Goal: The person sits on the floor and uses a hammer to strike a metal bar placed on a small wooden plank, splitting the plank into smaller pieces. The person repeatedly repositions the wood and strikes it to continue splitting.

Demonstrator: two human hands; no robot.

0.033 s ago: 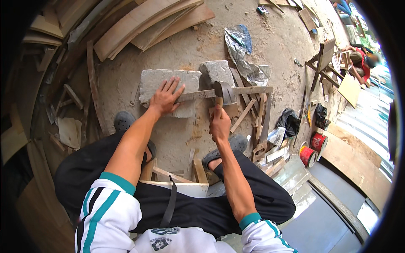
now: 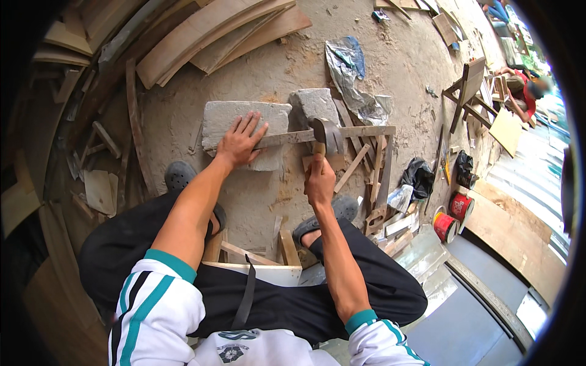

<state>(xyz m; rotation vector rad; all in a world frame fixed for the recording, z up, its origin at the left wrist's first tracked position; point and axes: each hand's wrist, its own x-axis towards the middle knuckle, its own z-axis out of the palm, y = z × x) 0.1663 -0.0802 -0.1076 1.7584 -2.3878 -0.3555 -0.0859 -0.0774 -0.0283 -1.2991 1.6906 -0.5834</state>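
Observation:
My left hand point(image 2: 241, 141) lies flat with its fingers spread over a pale concrete block point(image 2: 215, 119), at the left end of a narrow wooden strip point(image 2: 285, 138). The strip runs rightward across the block and meets another wooden piece at a corner on the right. In my right hand point(image 2: 320, 182) is a hammer point(image 2: 328, 136), gripped by its wooden handle. The hammer's dark metal head overlaps the strip in view; whether they touch, I cannot tell. Just beyond the strip sits a smaller concrete block point(image 2: 313, 105).
Curved boards point(image 2: 201, 39) are piled at the far left. A handsaw point(image 2: 375, 219) and wood offcuts lie right of my foot. Farther right are a black plastic bag point(image 2: 419, 177), red cans point(image 2: 445, 226) and a wooden chair point(image 2: 469, 88). Another person point(image 2: 524, 94) crouches at the far right.
The hammer head has shifted very slightly and tilted a little, with my right hand still around its handle. My left hand stays in place.

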